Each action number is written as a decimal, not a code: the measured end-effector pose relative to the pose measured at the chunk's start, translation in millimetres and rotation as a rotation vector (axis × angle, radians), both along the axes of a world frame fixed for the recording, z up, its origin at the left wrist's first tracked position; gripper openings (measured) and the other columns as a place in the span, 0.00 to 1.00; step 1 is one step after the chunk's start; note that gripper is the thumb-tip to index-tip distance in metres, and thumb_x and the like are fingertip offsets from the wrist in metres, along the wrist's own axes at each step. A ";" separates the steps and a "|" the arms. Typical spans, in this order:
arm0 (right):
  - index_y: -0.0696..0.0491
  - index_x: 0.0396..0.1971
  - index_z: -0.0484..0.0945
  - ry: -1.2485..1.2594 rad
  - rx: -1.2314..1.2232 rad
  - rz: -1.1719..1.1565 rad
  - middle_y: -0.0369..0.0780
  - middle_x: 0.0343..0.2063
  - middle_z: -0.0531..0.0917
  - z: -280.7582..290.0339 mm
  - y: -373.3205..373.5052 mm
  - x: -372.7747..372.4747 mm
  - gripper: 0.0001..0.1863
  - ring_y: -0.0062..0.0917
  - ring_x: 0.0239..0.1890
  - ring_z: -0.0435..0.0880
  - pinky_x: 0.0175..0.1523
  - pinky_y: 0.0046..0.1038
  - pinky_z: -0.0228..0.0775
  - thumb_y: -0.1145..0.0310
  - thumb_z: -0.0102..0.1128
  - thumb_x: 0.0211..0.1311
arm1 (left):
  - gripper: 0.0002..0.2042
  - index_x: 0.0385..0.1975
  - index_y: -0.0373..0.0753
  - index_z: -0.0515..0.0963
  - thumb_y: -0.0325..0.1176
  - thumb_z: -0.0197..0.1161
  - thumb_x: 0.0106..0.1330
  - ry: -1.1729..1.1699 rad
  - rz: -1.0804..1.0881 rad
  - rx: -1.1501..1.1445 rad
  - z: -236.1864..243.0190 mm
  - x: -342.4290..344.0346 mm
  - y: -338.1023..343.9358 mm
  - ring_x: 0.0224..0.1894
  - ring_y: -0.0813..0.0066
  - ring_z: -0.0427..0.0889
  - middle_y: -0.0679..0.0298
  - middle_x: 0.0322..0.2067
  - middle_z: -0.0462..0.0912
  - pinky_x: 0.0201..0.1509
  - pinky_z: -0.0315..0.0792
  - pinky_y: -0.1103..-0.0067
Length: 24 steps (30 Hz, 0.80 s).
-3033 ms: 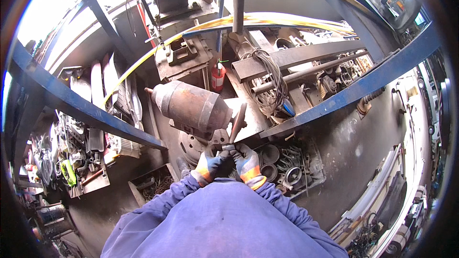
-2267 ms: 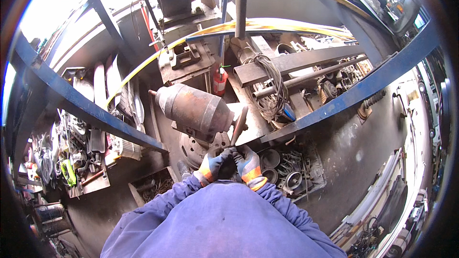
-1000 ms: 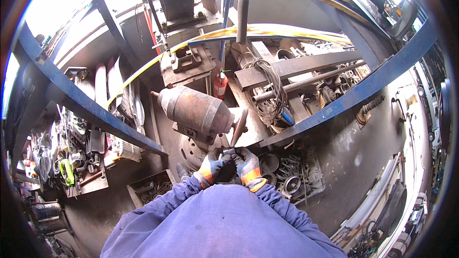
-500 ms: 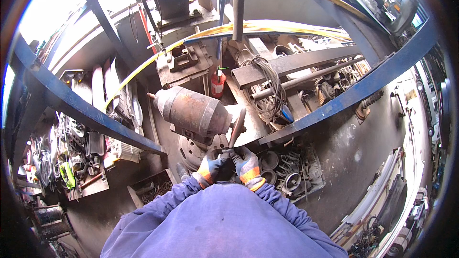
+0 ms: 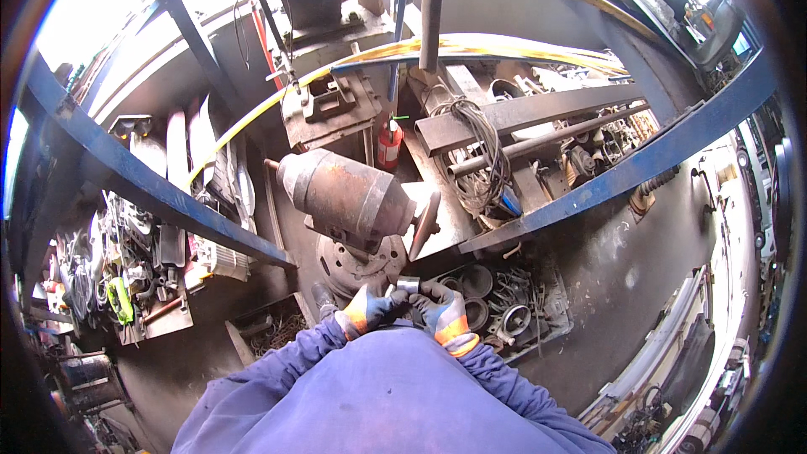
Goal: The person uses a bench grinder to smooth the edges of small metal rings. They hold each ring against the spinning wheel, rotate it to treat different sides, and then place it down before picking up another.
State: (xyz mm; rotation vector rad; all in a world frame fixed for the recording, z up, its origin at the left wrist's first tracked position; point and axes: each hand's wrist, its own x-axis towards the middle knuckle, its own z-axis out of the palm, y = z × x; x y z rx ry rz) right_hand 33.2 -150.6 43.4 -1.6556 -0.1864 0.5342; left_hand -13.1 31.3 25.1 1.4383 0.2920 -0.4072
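A short, shiny metal cylinder (image 5: 408, 284) sits between my gloved hands, in front of my chest. My right hand (image 5: 440, 306) closes on its right end. My left hand (image 5: 370, 308) is closed at its left side, its fingers partly hidden. Both gloves are grey-blue with orange and yellow cuffs. Just beyond the hands stands a rusty bench grinder (image 5: 340, 195). Its wheel (image 5: 425, 224), seen nearly edge-on, is apart from the cylinder. A round base plate with holes (image 5: 357, 262) lies under the grinder.
Blue steel beams (image 5: 622, 175) cross on both sides. A tray of metal scrap (image 5: 551, 311) stands right of my hands, and a box of scrap (image 5: 273, 328) at the left. A red fire extinguisher (image 5: 389, 145) and coiled cable (image 5: 475, 155) are beyond the grinder.
My hands have drawn back from the grinder wheel toward my body. The metal cylinder now shows between them, clear of the wheel. The view has shifted slightly.
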 end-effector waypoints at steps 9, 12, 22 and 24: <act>0.59 0.43 0.82 0.029 0.244 -0.065 0.40 0.40 0.87 -25.2 0.1 8.1 0.10 0.22 0.43 0.85 0.52 0.23 0.75 0.81 0.62 0.60 | 0.30 0.57 0.33 0.70 0.46 0.70 0.62 -0.071 0.091 -0.387 13.4 10.3 -9.5 0.45 0.78 0.80 0.64 0.45 0.82 0.49 0.74 0.79; 0.59 0.42 0.81 -0.091 0.205 -0.028 0.39 0.39 0.87 -27.9 -0.3 15.1 0.10 0.22 0.43 0.85 0.53 0.24 0.75 0.81 0.61 0.61 | 0.25 0.55 0.35 0.74 0.46 0.67 0.65 -0.105 0.102 -0.362 2.2 13.7 -11.1 0.41 0.80 0.79 0.66 0.42 0.83 0.46 0.74 0.80; 0.58 0.41 0.82 -0.104 -0.034 -0.091 0.38 0.35 0.87 -2.9 22.4 22.1 0.08 0.19 0.37 0.83 0.46 0.23 0.74 0.72 0.62 0.65 | 0.18 0.50 0.35 0.76 0.44 0.60 0.71 0.160 0.306 -0.405 -37.7 20.7 -13.9 0.36 0.80 0.77 0.67 0.36 0.80 0.39 0.72 0.81; 0.58 0.42 0.82 -0.098 -0.016 -0.101 0.37 0.35 0.87 -15.7 21.1 22.4 0.08 0.18 0.36 0.82 0.46 0.23 0.74 0.73 0.62 0.65 | 0.23 0.58 0.35 0.73 0.46 0.56 0.73 0.179 0.233 -0.507 -26.6 18.7 -9.1 0.44 0.75 0.79 0.62 0.43 0.81 0.48 0.74 0.79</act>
